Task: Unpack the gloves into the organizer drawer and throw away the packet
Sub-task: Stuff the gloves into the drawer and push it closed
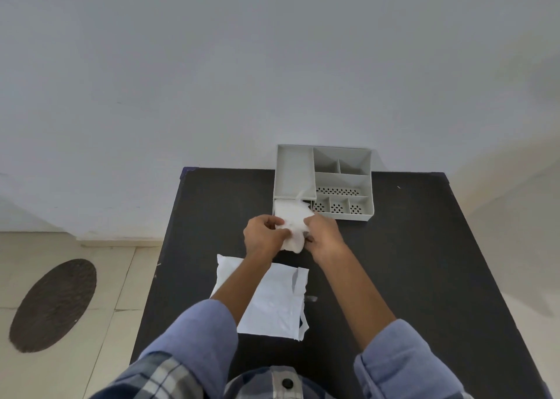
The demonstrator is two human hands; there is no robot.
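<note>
A grey plastic organizer (342, 183) with several compartments stands at the far edge of the black table. Its drawer (278, 209) is pulled out at the lower left and holds thin white gloves (292, 216). My left hand (263, 235) and my right hand (323, 233) both grip the bundle of gloves from either side, just in front of the drawer. The white packet (272, 301) lies flat on the table nearer to me, partly under my left forearm, with its right edge torn open.
The black table (409, 262) stands against a pale wall. To the left, on the tiled floor, lies a dark oval mat (53, 304). A small torn scrap (310, 298) lies right of the packet.
</note>
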